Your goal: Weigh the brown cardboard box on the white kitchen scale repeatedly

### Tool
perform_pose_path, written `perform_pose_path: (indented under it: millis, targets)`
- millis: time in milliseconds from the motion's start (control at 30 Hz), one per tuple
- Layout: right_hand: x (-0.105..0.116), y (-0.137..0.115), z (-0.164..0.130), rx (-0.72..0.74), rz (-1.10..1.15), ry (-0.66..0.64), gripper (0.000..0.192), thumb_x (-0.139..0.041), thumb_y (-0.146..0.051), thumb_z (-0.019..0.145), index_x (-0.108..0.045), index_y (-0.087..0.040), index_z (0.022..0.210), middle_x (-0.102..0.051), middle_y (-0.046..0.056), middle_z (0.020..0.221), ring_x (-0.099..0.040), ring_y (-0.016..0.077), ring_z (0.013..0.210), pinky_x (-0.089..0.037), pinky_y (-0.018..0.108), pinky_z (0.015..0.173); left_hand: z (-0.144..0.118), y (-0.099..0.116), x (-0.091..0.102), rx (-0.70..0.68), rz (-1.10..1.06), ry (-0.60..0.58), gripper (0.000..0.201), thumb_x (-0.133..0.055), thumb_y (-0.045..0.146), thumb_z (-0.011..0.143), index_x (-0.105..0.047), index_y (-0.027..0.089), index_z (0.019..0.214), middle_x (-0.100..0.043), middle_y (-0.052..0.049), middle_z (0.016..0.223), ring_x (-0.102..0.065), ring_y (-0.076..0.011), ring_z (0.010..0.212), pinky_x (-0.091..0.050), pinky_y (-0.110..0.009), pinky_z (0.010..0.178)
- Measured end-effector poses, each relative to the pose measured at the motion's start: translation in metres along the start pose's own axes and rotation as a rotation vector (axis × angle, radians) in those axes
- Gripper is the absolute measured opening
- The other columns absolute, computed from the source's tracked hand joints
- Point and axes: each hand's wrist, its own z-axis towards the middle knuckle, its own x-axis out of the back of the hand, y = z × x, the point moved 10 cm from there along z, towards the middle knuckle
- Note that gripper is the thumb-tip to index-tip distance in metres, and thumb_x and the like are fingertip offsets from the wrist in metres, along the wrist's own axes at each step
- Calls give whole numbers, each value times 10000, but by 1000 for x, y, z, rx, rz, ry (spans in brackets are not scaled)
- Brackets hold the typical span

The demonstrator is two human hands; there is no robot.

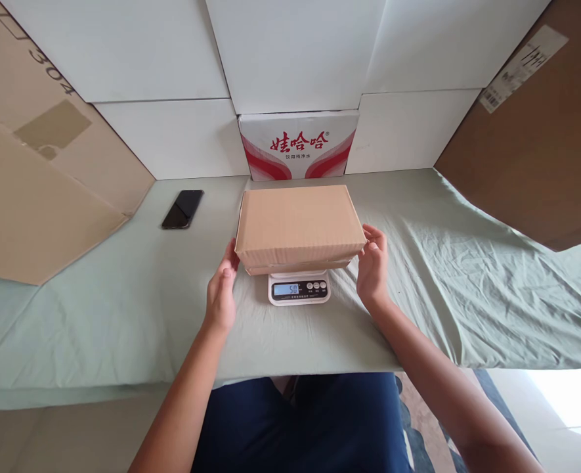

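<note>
A brown cardboard box [300,220] is over a small white digital kitchen scale [299,302], covering its weighing plate. Whether the box's full weight rests on the scale, I cannot tell. The lit display reads what looks like 50, with several round buttons to its right. My left hand [222,289] holds the box's left side near its front corner, the fingers partly hidden behind it. At the opposite end, my right hand [373,269] grips the right front corner, thumb and fingertips against the cardboard.
A black smartphone [182,209] lies to the left on the green cloth [172,315]. Behind stand white panels [295,52] and a red-and-white carton [299,146] with Chinese lettering. Large cardboard sheets flank the table at left [54,177] and right [541,144].
</note>
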Motion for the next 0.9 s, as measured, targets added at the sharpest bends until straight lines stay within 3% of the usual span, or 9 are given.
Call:
perform_pose_path:
  millis: [900]
  targets:
    - [0, -2, 1, -4, 10, 7, 419, -560, -565, 816, -575, -318, 1154, -601, 24, 1187, -588, 247, 1163, -469, 441, 999, -1, -3, 5, 40, 25, 38, 676, -517, 660, 948, -561, 258, 1490, -462, -102, 1638, -394, -299, 1545, -318, -439, 1277]
